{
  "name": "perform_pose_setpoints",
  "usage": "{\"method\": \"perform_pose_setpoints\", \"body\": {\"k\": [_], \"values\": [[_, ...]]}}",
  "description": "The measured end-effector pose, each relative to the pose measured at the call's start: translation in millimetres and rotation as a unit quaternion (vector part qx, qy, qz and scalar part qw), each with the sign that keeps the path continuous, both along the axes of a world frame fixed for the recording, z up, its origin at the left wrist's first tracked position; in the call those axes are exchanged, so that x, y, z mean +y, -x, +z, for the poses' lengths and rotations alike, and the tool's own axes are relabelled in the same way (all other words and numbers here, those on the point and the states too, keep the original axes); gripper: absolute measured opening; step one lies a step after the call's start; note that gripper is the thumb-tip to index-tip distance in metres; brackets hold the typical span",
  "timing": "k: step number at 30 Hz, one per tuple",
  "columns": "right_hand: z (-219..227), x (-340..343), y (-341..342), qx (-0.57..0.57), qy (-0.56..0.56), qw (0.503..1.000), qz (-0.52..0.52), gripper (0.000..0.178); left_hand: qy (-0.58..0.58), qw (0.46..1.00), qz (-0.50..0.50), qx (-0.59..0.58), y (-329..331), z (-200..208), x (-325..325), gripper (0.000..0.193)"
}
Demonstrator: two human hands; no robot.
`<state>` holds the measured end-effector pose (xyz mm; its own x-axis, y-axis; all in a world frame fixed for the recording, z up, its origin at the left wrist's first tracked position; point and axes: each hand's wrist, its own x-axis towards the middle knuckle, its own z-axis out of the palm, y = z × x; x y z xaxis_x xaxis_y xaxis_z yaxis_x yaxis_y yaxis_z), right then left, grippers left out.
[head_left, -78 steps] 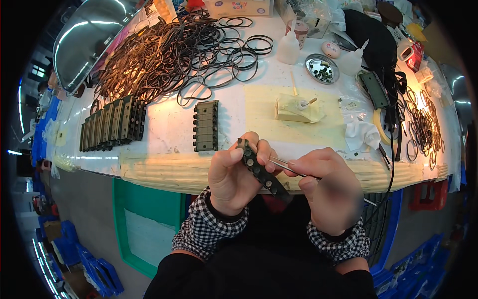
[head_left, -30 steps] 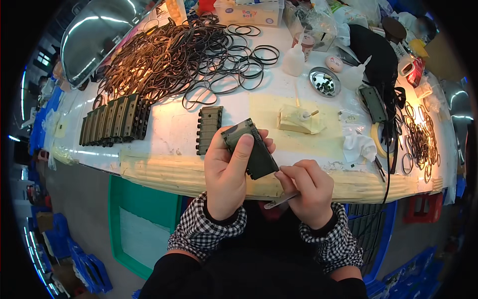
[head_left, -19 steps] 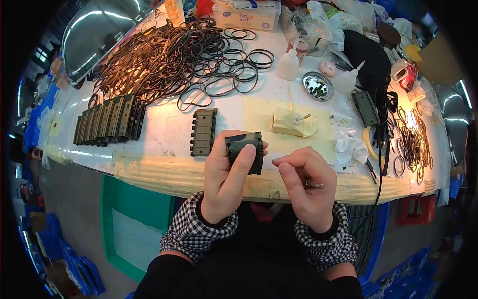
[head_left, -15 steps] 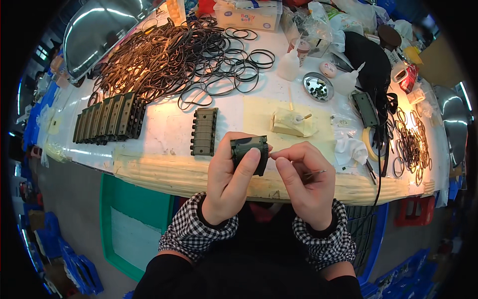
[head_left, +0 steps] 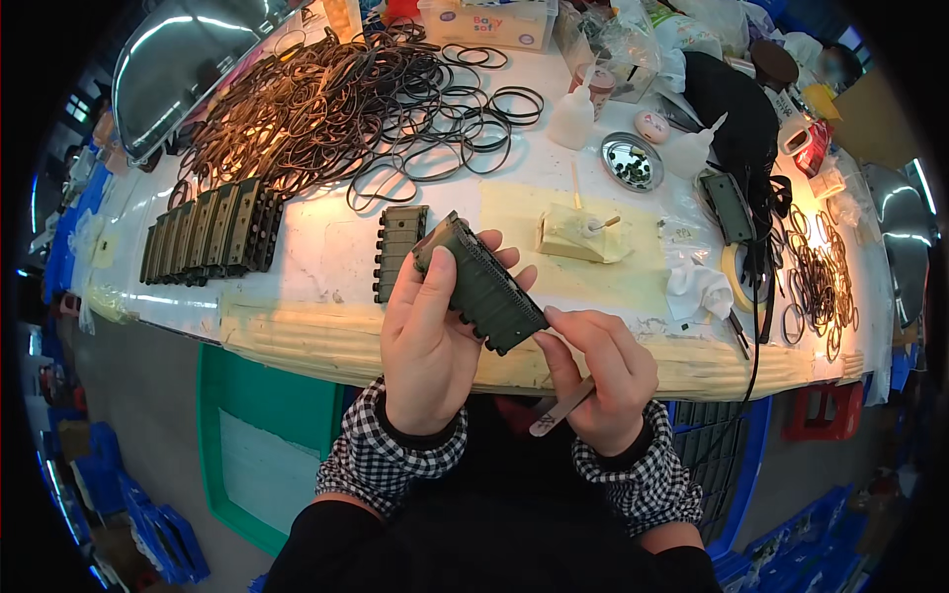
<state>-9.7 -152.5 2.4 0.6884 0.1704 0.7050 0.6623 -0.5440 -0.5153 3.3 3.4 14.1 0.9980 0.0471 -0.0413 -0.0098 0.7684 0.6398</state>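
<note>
In front of me, my left hand (head_left: 420, 341) grips a dark green model tank hull (head_left: 481, 282), thumb on its near face and fingers behind it. The hull is tilted, its lower end toward my right hand (head_left: 603, 381). There my right thumb and forefinger touch or nearly touch the hull's corner; whether they pinch a small part cannot be seen. Tucked in the same hand is a flat silver tool, probably tweezers (head_left: 559, 410), its blunt end sticking out toward me. A similar hull (head_left: 402, 242) with wheels along its side lies on the table behind my left hand.
A row of green hulls (head_left: 213, 232) stands at left, below a heap of black rubber loops (head_left: 316, 109). A tan boxy piece (head_left: 578, 235), a metal dish of small green parts (head_left: 633, 163) and white bottles (head_left: 571, 119) lie beyond. More loops (head_left: 819, 277) are at right.
My left hand has turned the hull lengthwise and moved slightly left. The silver tool has swung round in my right hand, its blunt end now showing toward me.
</note>
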Motion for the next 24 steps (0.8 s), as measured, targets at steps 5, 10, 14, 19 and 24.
{"method": "perform_pose_setpoints", "body": {"k": [5,10,14,19,24], "values": [[-5,-5,-4,-0.042,0.069,0.997,-0.016,0.023,-0.062,0.997,0.033,-0.016,3,1,-4,0.028],[-9,-2,-2,-0.119,0.143,0.981,-0.05,0.022,-0.1,0.993,0.054,0.015,1,-4,-6,0.027],[-7,-5,-4,-0.125,0.136,0.982,-0.034,0.022,-0.078,0.996,0.034,0.041,-1,-7,-2,0.028],[-1,-12,-7,-0.039,0.06,0.997,0.039,0.021,-0.063,0.997,-0.013,0.038,-3,-6,3,0.028],[5,-16,-9,0.028,0.024,0.996,0.08,0.019,-0.079,0.994,-0.044,0.054,-5,-2,5,0.028]]}}
